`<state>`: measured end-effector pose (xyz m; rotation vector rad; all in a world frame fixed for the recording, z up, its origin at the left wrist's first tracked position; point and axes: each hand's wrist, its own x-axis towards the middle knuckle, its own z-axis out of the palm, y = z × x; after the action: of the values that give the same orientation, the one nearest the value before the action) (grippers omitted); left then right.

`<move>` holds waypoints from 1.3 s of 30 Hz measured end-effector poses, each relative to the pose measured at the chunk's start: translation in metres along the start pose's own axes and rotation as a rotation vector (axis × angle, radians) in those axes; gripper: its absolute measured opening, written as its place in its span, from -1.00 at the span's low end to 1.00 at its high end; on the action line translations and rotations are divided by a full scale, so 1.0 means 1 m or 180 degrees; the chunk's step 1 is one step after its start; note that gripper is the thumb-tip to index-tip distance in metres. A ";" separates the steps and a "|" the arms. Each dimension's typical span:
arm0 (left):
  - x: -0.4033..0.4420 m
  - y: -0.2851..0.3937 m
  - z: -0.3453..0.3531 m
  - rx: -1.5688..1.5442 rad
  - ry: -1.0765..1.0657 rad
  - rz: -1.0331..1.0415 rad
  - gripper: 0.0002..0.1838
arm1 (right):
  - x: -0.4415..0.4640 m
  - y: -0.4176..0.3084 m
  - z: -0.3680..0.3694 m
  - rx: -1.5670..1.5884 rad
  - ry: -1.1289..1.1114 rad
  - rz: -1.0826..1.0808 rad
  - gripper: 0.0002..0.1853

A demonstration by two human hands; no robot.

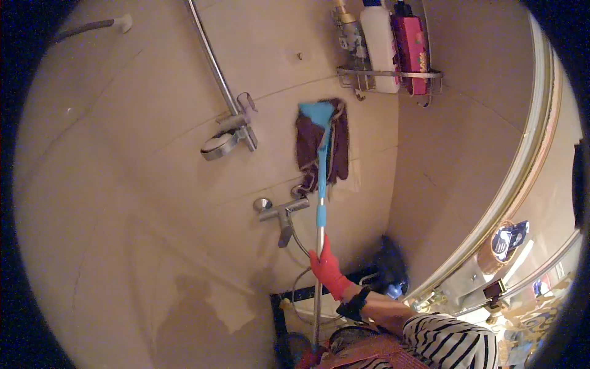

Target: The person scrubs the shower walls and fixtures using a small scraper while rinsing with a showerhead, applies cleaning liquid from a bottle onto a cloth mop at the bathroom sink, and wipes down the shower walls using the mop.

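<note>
My right hand (327, 268), in a red glove with a dark band at the wrist, is closed around the metal pole of a blue-headed mop (321, 178). Lower on the same pole, at the bottom edge, a bit of red glove shows my left hand (309, 358) wrapped round it, mostly cut off. The mop's blue head (316, 113) lies against the tiled wall, with a dark cloth (307, 142) hanging from it. Just below the cloth is the wall-mounted shower tap (284, 212).
A shower head (220, 146) sits on a metal rail (212, 58) left of the cloth. Bottles (381, 46) stand in a wire rack (393, 74) at upper right. A curved frame edge (522, 161) runs down the right; a dark object (387, 264) lies low in the corner.
</note>
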<state>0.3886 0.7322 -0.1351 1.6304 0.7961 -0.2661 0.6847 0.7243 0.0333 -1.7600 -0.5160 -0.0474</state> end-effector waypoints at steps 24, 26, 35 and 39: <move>-0.007 0.043 -0.008 0.0592 -0.0283 -0.0056 -0.69 | 0.039 -0.059 -0.036 -0.0371 -0.0172 -0.0144 -0.15; 0.002 0.049 -0.010 0.0534 -0.0405 -0.0049 -0.69 | 0.057 -0.090 -0.048 -0.0219 -0.0263 0.0011 -0.17; -0.016 0.037 -0.017 0.0738 -0.0264 -0.0149 -0.67 | -0.002 0.080 -0.036 0.0029 0.0113 0.1125 -0.32; -0.011 0.071 -0.003 0.0793 -0.0188 0.0048 -0.67 | 0.027 0.075 -0.073 -0.0179 0.0527 0.0912 -0.37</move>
<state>0.4237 0.7298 -0.0728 1.8518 0.7274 -0.4142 0.7535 0.6527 -0.0087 -1.8508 -0.1411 -0.0058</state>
